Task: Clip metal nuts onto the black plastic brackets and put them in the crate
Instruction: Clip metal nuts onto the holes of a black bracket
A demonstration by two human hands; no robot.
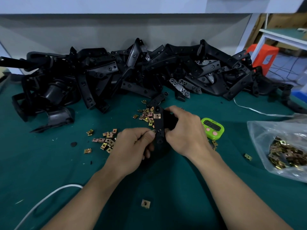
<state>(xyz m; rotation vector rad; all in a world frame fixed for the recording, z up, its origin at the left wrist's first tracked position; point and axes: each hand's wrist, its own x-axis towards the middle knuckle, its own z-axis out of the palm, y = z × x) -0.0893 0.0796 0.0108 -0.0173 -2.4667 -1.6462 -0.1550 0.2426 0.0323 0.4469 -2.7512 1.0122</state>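
My right hand (184, 130) grips a black plastic bracket (159, 127) held upright over the green table. One brass-coloured metal nut (157, 116) sits clipped on the bracket's upper left edge. My left hand (134, 146) pinches a second metal nut (153, 131) against the bracket's left edge, lower down; that nut is mostly hidden by my thumb. Loose nuts (106, 140) lie scattered left of my left hand, and more loose nuts (146, 113) lie just behind the bracket. A big heap of black brackets (132, 72) fills the back of the table. No crate shows.
A clear plastic bag of nuts (285, 153) lies at the right edge. A green timer (213, 128) sits behind my right hand. A single nut (145, 203) lies near the front between my forearms. A white cable (43, 201) runs at the front left. An orange stool (264, 57) stands at the far right.
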